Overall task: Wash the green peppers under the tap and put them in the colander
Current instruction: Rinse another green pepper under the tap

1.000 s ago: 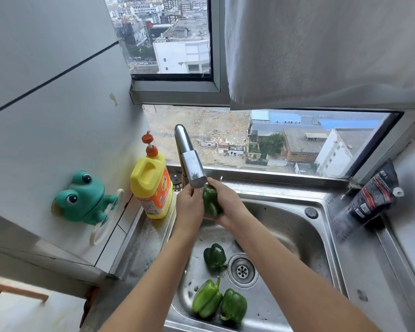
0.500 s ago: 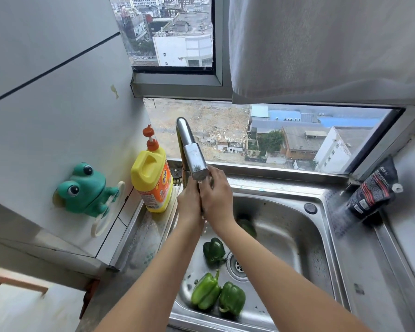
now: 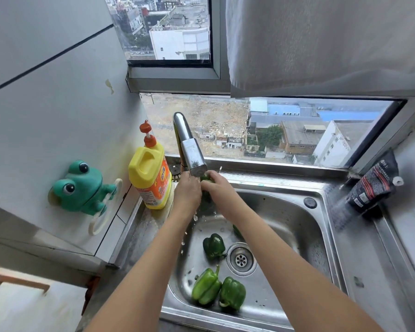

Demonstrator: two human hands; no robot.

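Observation:
Both hands meet right under the steel tap (image 3: 189,149), where water runs and splashes. My left hand (image 3: 187,192) and my right hand (image 3: 217,188) clasp one green pepper (image 3: 205,179), mostly hidden between them. Three more green peppers lie in the steel sink (image 3: 297,226): a dark one (image 3: 213,246) left of the drain (image 3: 241,258), and a lighter pair (image 3: 206,286) (image 3: 233,293) near the front wall. A sliver of another pepper (image 3: 237,230) shows under my right forearm. No colander is in view.
A yellow detergent bottle (image 3: 150,173) with an orange pump stands at the sink's left rear corner. A green frog holder (image 3: 82,188) hangs on the left wall. A black pouch (image 3: 371,185) leans at the right. The window is directly behind the tap.
My hands stay under the tap and turn around the pepper; it showed between them a second ago, was covered half a second ago, and now peeks out at the top. Water drips.

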